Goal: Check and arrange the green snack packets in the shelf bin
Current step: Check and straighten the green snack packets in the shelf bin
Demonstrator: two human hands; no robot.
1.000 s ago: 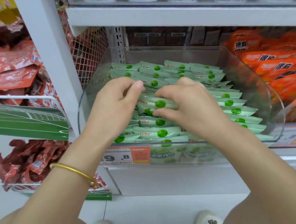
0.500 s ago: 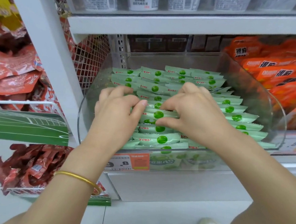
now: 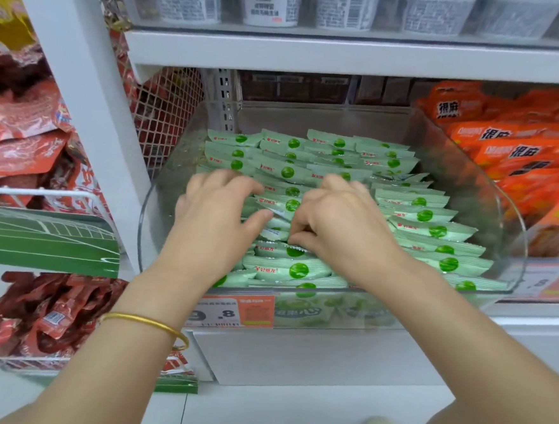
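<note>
A clear plastic shelf bin (image 3: 506,208) holds several rows of pale green snack packets (image 3: 426,215) with dark green dots. Both my hands are inside the bin over the middle row. My left hand (image 3: 215,214) lies on the left side of that row, fingers curled down into the packets and thumb pressing a packet's edge. My right hand (image 3: 340,219) pinches a middle green packet (image 3: 282,203) from the right, fingers curled round its edge. The packets under my palms are hidden.
Orange snack packets (image 3: 523,152) fill the bin to the right. Red packets (image 3: 18,147) hang in wire racks at the left. White cups (image 3: 271,2) stand on the shelf above. An orange price tag (image 3: 234,313) sits on the bin's front.
Both hands have slid a little deeper and lower into the middle row. The fingers have closed tighter on the packets between them.
</note>
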